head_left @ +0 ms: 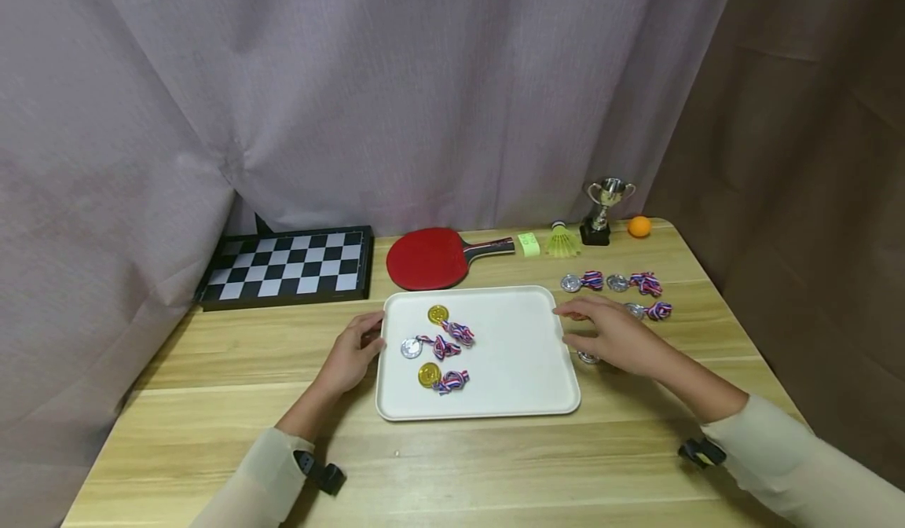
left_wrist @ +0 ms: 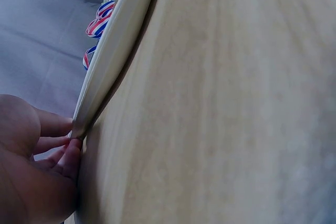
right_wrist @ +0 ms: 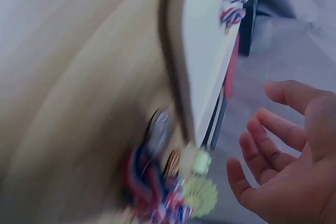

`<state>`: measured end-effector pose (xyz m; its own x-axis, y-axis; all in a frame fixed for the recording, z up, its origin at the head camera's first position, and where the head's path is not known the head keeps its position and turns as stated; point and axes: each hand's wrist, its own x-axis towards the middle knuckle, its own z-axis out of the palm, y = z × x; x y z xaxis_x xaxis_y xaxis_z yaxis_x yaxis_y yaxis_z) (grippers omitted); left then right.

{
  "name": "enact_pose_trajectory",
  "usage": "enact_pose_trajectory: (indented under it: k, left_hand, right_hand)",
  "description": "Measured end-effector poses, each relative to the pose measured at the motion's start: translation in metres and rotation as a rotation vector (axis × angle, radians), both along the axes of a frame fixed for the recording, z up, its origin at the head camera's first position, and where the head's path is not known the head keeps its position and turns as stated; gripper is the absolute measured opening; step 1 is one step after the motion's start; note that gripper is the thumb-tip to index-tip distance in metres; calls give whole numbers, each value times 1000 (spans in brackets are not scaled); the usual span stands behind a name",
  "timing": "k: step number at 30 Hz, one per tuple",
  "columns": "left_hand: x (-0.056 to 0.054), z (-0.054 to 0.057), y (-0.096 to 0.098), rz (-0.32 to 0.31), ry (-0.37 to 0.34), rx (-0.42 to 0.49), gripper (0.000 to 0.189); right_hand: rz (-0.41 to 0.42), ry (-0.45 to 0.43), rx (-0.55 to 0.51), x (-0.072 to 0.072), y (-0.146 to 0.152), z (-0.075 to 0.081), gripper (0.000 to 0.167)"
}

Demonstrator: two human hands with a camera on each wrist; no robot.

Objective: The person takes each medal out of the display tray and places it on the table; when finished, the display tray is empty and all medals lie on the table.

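A white tray (head_left: 516,371) lies on the wooden table, bearing a gold medal (head_left: 428,375), a second gold medal (head_left: 437,314) and a silver medal (head_left: 412,348) with bundled striped ribbons. At its left edge, my left hand (head_left: 352,353) pinches the rim between thumb and fingers; the left wrist view shows the fingers (left_wrist: 71,153) against that rim. My right hand (head_left: 611,335) hovers by the tray's right edge with parted, relaxed fingers and holds nothing. Beneath and beside it lie more medals, one silver medal (head_left: 588,357) partly hidden by the hand.
Behind the tray are a chessboard (head_left: 290,267), a red table tennis paddle (head_left: 427,259), a green sticky note pad (head_left: 529,244), a yellow shuttlecock (head_left: 562,241), a trophy (head_left: 599,210) and an orange ball (head_left: 639,226). Several ribboned silver medals (head_left: 571,283) lie at the right. Curtains (head_left: 424,96) hang behind.
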<state>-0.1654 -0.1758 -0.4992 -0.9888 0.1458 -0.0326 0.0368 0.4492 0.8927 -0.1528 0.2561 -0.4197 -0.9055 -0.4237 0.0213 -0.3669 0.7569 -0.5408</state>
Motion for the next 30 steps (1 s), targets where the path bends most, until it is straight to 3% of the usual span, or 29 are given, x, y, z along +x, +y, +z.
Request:
enact_pose_trajectory:
  k: [9,14,26,30]
  left_hand:
    - [1,0,0,0,8,5,49]
    - [1,0,0,-11,42,10,49]
    - [0,0,-1,-15,25,27,50]
    - [0,0,-1,-16,29,21,50]
  right_hand:
    - [56,7,-150,-22,-58,-12,38]
    - [63,-41,-189,-30,-93,-19,43]
    - [21,-113,-130,-55,-160,-41,51]
    - [41,-96,-78,-63,-173,-47,50]
